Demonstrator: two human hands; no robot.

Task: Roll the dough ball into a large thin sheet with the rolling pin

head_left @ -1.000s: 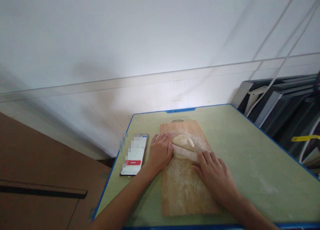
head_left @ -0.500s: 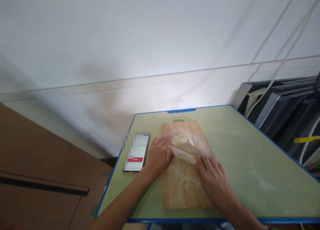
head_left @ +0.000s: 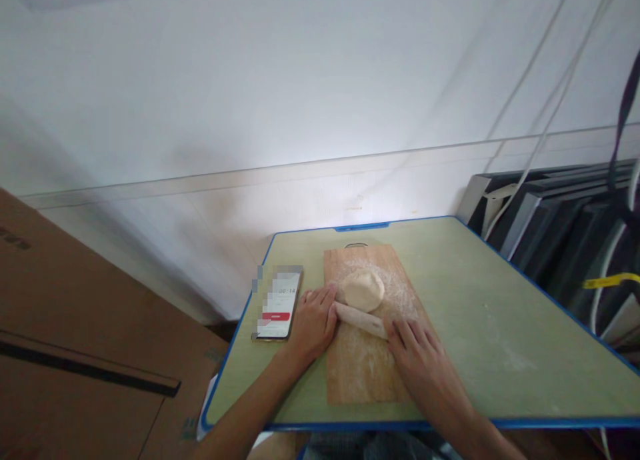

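Observation:
A floury rolling pin (head_left: 361, 319) lies aslant across a wooden cutting board (head_left: 357, 383). My left hand (head_left: 316, 318) is closed over its left end, and my right hand (head_left: 413, 347) over its right end. Just beyond the pin a pale, rounded lump of dough (head_left: 364, 291) rests on the board, with the pin along its near edge. Loose flour is scattered around the dough and over the board. The ends of the pin are hidden under my fingers.
Left of the board, a phone (head_left: 277, 307) with a running timer lies on the green, blue-edged table (head_left: 490, 300). A white wall (head_left: 320, 187) stands behind. Dark flat panels (head_left: 565, 220) and cables are at the right, a large cardboard box (head_left: 90, 327) at the left.
Both hands have drawn the rolling pin slightly toward me, off the near part of the dough. The dough looks flatter and rounder. The view has shifted a little.

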